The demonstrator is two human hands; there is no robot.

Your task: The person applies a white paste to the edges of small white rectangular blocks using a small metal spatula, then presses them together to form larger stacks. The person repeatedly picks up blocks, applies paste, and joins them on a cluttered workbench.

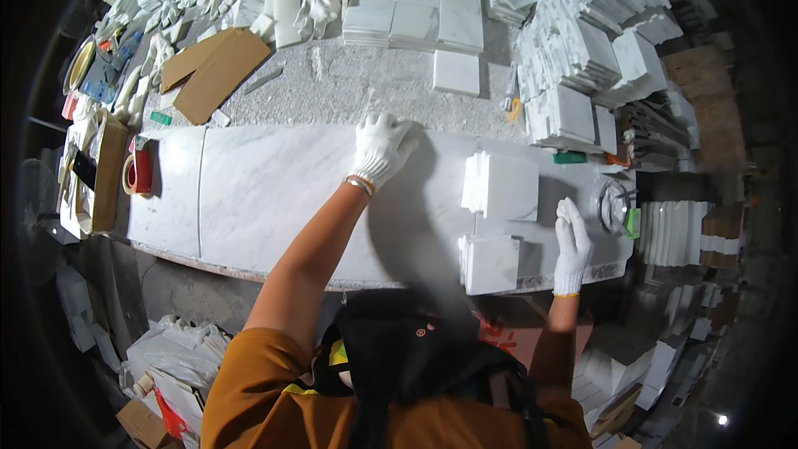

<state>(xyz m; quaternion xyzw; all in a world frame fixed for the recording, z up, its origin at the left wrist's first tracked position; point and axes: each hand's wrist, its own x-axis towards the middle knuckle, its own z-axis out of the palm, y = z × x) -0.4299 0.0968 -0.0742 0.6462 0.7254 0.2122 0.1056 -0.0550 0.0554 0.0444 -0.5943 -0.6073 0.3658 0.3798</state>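
Note:
My left hand [382, 150], in a white knit glove, rests at the far edge of a pale marble slab [283, 191]. Its fingers are curled under, and whether anything is in them is hidden. My right hand [572, 249], gloved the same way, hovers by the slab's right end with its fingers stretched out and nothing visible in them. Just left of it stand two small stacks of white tiles, a farther stack [509, 187] and a nearer stack [492, 264].
Marble tiles [416, 0] lie stacked at the back, with a single tile [456, 72] before them. Tall tile stacks [573, 50] line the right. Cardboard pieces [218, 71], red tape [140, 168] and a box [106, 170] sit left. A yellow-handled cutter [513, 106] lies beyond the slab.

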